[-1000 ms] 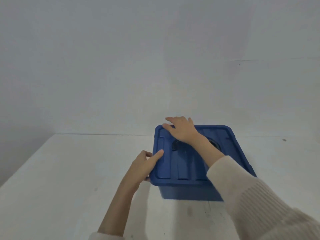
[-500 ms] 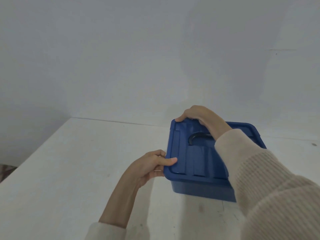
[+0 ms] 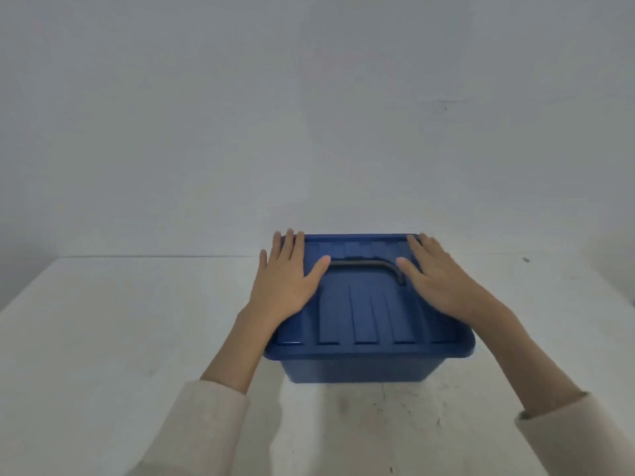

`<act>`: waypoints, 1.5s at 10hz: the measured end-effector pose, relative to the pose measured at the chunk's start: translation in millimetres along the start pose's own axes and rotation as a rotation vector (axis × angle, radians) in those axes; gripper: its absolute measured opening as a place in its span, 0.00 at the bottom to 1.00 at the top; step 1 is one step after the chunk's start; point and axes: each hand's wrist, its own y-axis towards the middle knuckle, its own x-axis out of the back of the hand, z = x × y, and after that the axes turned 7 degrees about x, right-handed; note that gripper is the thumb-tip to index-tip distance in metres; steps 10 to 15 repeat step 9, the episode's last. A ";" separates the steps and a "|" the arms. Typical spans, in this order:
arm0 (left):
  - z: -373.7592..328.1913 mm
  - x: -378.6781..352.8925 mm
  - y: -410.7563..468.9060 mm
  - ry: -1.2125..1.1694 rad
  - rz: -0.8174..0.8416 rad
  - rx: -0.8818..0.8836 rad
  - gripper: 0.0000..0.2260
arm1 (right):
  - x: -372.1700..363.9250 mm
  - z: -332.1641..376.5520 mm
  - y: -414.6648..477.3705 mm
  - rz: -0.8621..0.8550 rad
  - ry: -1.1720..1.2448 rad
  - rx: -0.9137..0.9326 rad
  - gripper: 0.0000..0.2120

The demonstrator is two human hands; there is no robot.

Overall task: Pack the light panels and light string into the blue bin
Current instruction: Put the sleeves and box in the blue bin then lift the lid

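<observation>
Bkgd: plain pale wall (image 3: 309, 115), bare, meets surface at a straight seam. Surface: white tabletop (image 3: 120, 321), matte, w/ faint dark scuffs (image 3: 395, 403) nr the front edge. Item 1: blue bin (image 3: 360, 369), opaque plastic, upright, centre-right on tabletop, near side facing viewer. Item 2: lid (image 3: 371, 314), same blue, ribbed, seated over the bin's rim on the sides in view; whether latched, can't tell. Item 3: sleeves, cream knit, one per forearm, left (image 3: 192, 431) & right (image 3: 577, 438). Item 4: left hand (image 3: 287, 286), palm down on lid's left part, fingers (image 3: 290, 245) straight & spread, reaching the far rim, gripping nothing. Item 5: right hand (image 3: 443, 283), palm down on lid's right part, fingers (image 3: 417, 245) likewise flat, holding nothing. Item 6: dark handle (image 3: 360, 263), lying in the lid's recess btwn both thumbs. Light panels & light string: not in view; presumably inside, contents hidden by lid. Step, est.: pressing lid shut, packing looks all but done. Next, est.: even downward push at corners, then check rim seats all round.
</observation>
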 end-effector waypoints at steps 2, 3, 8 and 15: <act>5.0 -21.5 6.3 0.165 -0.033 0.023 0.37 | -25.0 -9.1 -4.9 -0.045 -0.110 -0.017 0.30; 4.2 -22.1 7.4 0.100 -0.044 0.024 0.37 | -28.6 -11.1 -5.2 -0.074 -0.119 -0.016 0.30; 23.1 26.9 -37.1 -1.083 -0.215 0.261 0.10 | 12.2 -5.9 -33.2 -0.447 0.579 -0.107 0.13; 33.6 10.8 -94.0 -0.982 -0.255 0.142 0.14 | 29.3 1.7 -75.2 -0.494 0.555 -0.029 0.16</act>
